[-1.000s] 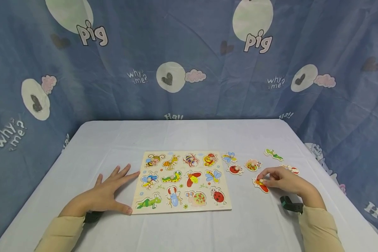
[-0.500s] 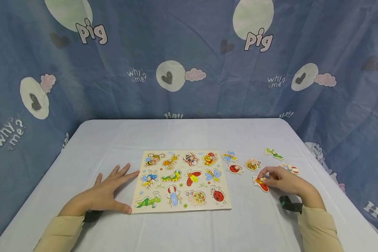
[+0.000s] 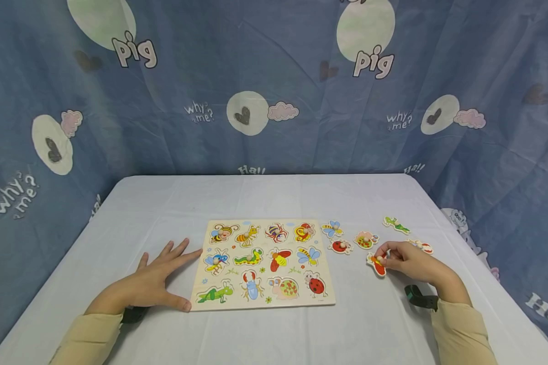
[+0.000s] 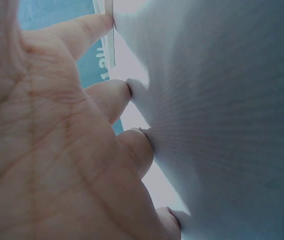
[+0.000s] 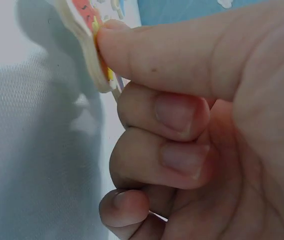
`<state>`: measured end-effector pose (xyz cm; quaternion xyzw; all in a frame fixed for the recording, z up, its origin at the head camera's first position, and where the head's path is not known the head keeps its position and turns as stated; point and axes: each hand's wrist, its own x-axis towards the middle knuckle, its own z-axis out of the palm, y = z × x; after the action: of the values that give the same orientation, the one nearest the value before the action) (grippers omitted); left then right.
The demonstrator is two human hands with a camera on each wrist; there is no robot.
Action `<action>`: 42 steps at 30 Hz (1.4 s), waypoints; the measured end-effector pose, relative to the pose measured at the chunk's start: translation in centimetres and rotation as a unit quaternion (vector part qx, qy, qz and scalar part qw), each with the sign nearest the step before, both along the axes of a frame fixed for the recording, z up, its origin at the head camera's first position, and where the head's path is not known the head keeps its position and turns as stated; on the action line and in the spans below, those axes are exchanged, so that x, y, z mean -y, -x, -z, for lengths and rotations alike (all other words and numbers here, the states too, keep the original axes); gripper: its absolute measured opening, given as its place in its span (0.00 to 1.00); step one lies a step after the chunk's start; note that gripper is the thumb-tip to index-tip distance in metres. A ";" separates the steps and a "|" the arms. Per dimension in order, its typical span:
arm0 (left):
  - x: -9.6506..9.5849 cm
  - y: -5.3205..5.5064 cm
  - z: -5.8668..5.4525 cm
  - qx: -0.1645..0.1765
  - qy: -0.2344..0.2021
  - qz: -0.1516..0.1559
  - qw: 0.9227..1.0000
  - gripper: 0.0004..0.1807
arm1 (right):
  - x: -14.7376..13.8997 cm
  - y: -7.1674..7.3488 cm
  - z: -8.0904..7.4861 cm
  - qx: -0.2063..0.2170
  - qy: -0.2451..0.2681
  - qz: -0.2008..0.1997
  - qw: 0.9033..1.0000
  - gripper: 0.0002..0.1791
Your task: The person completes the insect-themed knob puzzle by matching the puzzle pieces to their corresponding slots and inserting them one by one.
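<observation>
A wooden peg puzzle board printed with insects lies flat on the table. My left hand is spread at its left side, index finger and thumb touching the board's edge. The other left fingertips rest on the white cloth. To the right of the board, my right hand pinches a red-winged bug puzzle piece between thumb and forefinger. In the right wrist view this piece is tilted, with its shadow on the cloth. The remaining right fingers are curled in.
Around the right hand lie loose pieces: a blue-winged bee, a ladybird, a snail, a green grasshopper and a red-and-white piece partly behind the hand. A patterned blue curtain hangs behind the table.
The red-winged bug piece has turned a little in my right fingers and now stands more upright on the picture. My left hand keeps its place at the board.
</observation>
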<state>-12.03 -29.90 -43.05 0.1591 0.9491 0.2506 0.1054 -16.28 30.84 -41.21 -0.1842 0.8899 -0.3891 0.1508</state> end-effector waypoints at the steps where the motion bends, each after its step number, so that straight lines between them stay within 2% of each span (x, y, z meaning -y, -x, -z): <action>1: 0.0 0.0 0.0 0.000 0.001 -0.001 1.000 0.68 | 0.1 -0.1 0.0 0.000 0.001 0.005 1.000 0.10; 12: 0.0 -0.2 -0.2 -0.004 0.004 0.000 1.000 0.68 | 0.8 0.3 -0.1 -0.022 0.005 0.050 0.998 0.13; 25: 0.0 -0.1 -0.1 -0.009 0.004 0.007 1.000 0.68 | 2.6 0.3 0.1 -0.054 0.054 0.044 0.996 0.12; 35: 0.1 -0.2 0.0 -0.011 0.009 0.006 1.000 0.68 | 4.1 0.3 -0.2 -0.063 0.060 0.055 0.995 0.13; 42: 0.0 -0.1 -0.2 0.001 0.002 0.002 1.000 0.68 | 5.0 0.5 -0.1 -0.066 0.062 0.051 0.995 0.11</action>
<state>-11.88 -29.89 -42.89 0.1609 0.9491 0.2489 0.1067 -16.78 25.87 -41.15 -0.1734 0.8802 -0.4377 0.0598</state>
